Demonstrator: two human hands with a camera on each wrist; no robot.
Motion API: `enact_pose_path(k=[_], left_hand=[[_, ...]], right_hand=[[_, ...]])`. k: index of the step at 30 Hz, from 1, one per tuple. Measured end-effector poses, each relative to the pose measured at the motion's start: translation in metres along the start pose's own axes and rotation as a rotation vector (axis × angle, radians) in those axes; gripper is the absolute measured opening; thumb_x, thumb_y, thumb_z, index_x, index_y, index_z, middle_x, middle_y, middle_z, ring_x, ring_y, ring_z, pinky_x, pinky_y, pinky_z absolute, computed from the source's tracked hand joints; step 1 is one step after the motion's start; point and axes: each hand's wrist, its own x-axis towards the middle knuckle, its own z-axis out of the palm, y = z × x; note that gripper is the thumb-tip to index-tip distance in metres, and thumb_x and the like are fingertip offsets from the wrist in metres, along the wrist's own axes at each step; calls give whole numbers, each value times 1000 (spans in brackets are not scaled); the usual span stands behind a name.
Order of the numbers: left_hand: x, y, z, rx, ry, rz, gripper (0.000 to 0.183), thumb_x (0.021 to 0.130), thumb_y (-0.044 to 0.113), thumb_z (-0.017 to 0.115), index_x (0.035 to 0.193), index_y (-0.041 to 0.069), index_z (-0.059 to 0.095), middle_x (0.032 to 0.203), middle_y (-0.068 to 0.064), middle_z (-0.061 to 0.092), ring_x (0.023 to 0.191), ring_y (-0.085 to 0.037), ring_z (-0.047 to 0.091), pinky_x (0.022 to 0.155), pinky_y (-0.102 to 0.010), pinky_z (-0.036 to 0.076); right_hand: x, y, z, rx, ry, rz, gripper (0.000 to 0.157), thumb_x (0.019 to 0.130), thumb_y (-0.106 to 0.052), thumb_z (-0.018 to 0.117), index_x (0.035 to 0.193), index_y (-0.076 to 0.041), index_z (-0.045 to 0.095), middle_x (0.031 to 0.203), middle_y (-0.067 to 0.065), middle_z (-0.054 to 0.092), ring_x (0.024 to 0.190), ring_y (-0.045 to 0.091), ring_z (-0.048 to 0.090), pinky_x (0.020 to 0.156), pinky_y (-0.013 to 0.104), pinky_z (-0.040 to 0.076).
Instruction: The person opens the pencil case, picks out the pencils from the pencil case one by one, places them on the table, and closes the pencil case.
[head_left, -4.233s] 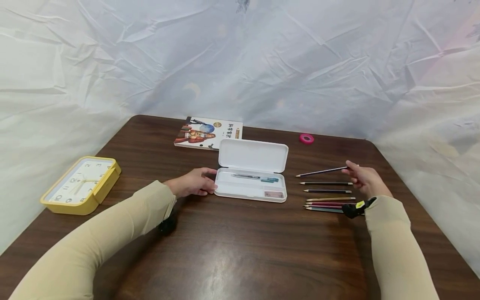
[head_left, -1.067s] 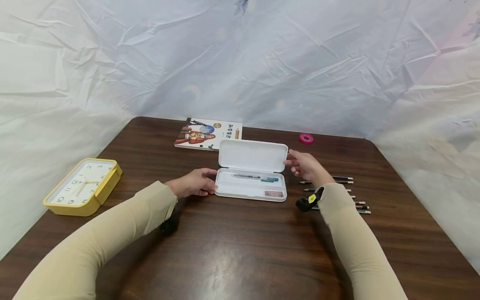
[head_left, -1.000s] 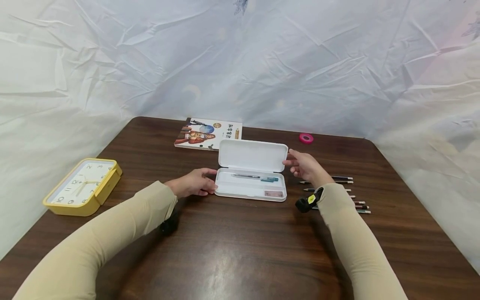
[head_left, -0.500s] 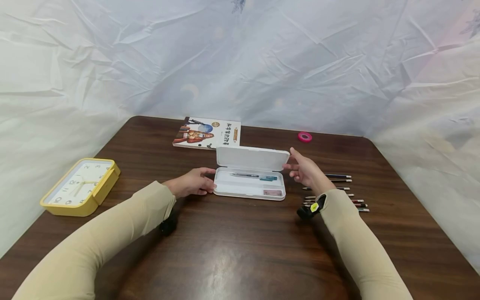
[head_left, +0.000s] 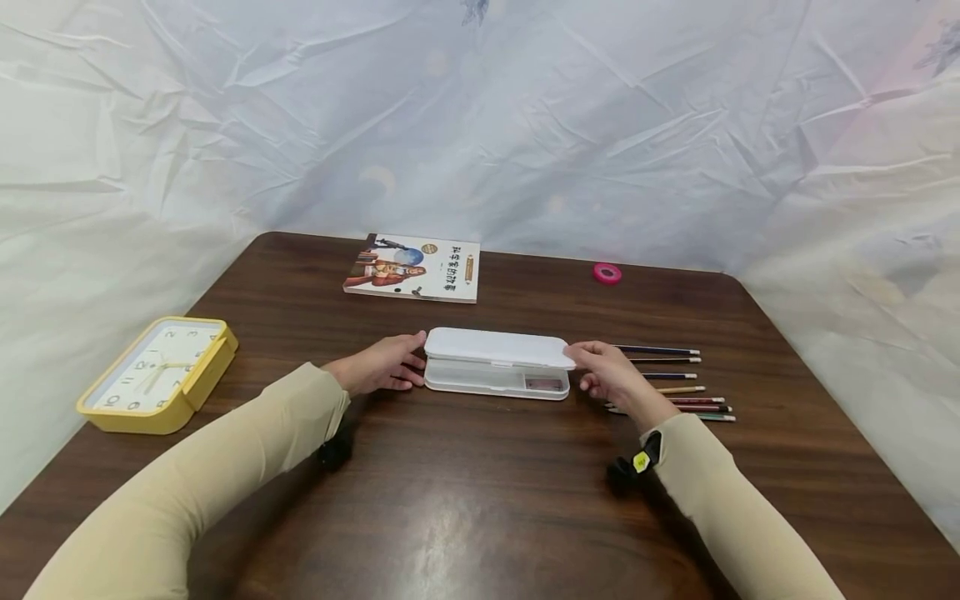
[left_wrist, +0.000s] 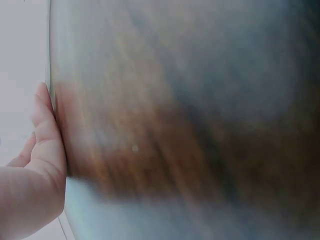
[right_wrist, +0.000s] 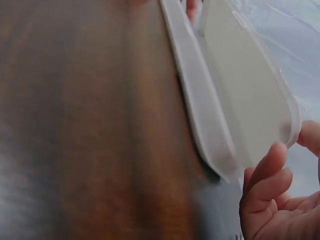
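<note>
A white pencil case (head_left: pixel 480 386) lies on the brown table, its lid (head_left: pixel 498 347) tilted partway down over the tray. My right hand (head_left: pixel 611 372) pinches the lid's right end between thumb and fingers; in the right wrist view those fingers (right_wrist: pixel 270 172) are at the lid's corner. At the case's left end, my left hand (head_left: pixel 381 364) rests its loosely extended fingers against the side. A pinkish eraser (head_left: pixel 543 384) shows in the small front-right compartment. The lid hides the back of the tray.
Several pencils (head_left: pixel 678 377) lie side by side to the right, partly behind my right hand. A yellow clock (head_left: pixel 161 375) stands at the left. A book (head_left: pixel 412 267) and a pink tape roll (head_left: pixel 607 273) lie toward the back edge.
My right hand left a pencil among the others and moved to the case's lid. The lid has swung forward and down, covering the pen inside. My left hand stays by the case.
</note>
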Motion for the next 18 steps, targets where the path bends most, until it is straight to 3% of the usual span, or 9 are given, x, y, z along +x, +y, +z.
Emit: enact_pose_path(k=[6, 18], left_hand=[[1, 1, 0, -35, -11, -16, 60, 88, 50, 40, 129, 8, 29, 112, -16, 45, 81, -21, 56, 67, -28, 46], [1, 0, 0, -15, -29, -9, 60, 84, 24, 56, 134, 9, 27, 111, -12, 48, 82, -20, 55, 68, -29, 45]], right_hand=[[-6, 8, 0, -22, -41, 41, 59, 85, -33, 54, 123, 7, 34, 89, 8, 42, 46, 6, 46, 43, 17, 39], [-9, 8, 1, 37, -126, 20, 62, 85, -15, 57, 127, 16, 23, 85, 11, 54, 62, 14, 60, 60, 24, 48]])
